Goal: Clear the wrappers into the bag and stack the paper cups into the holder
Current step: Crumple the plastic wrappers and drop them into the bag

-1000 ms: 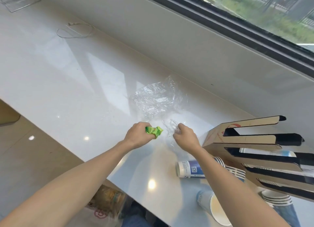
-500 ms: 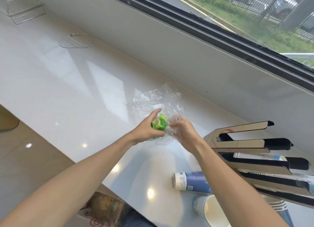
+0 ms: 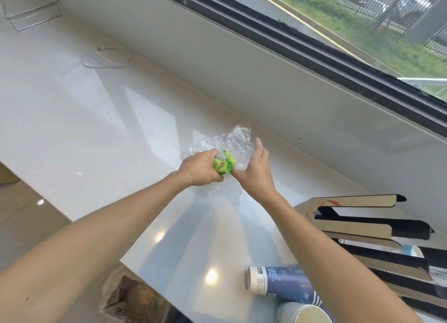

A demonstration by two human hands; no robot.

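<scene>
My left hand [image 3: 200, 169] grips a crumpled green wrapper [image 3: 223, 165] at the mouth of a clear plastic bag [image 3: 235, 145] lying on the white counter [image 3: 96, 134]. My right hand [image 3: 256, 169] holds the bag's edge, with its fingers stretched along the plastic. A blue paper cup [image 3: 281, 284] lies on its side near the counter's front edge. Another cup [image 3: 303, 313] lies below it with its open mouth showing. A brown cardboard cup holder [image 3: 358, 228] with black slots stands at the right.
A white cable [image 3: 106, 61] lies coiled at the back left, and a clear acrylic stand [image 3: 29, 10] is in the far left corner. A window sill wall runs along the back. Below the counter edge sits a white bag [image 3: 128, 298] holding trash.
Both hands moved farther from me along the counter. The green wrapper went from in front of the bag to its mouth, and my right hand shifted from pinching the plastic to holding its edge.
</scene>
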